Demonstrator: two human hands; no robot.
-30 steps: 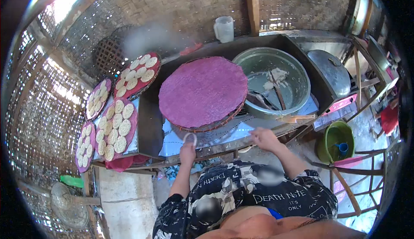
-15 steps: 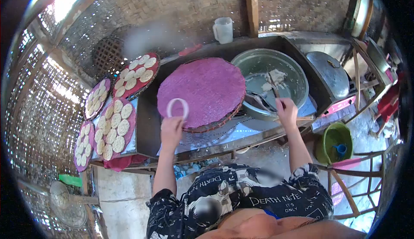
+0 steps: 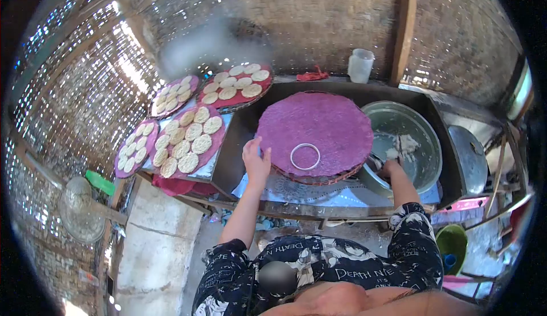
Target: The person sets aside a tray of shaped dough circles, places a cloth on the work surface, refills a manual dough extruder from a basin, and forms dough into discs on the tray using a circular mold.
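1. Cloth-covered woven tray [image 3: 319, 122]: its right edge crowds the basin.
2. Basin [image 3: 431, 153]: contains a white lump [image 3: 409, 143].
3. Right hand [image 3: 391, 169]: apparently scooping, grip hidden; lifting calls for clearing the rim.
4. Left hand [image 3: 256, 159]: empty, fingers parted by the tray's left edge.
5. White ring [image 3: 318, 157]: flat near the tray's front edge, wider cloth beyond.

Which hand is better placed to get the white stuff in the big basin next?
Probably the right hand: it's over the basin, close to the white stuff. The left hand is farther away, beside the purple cloth.
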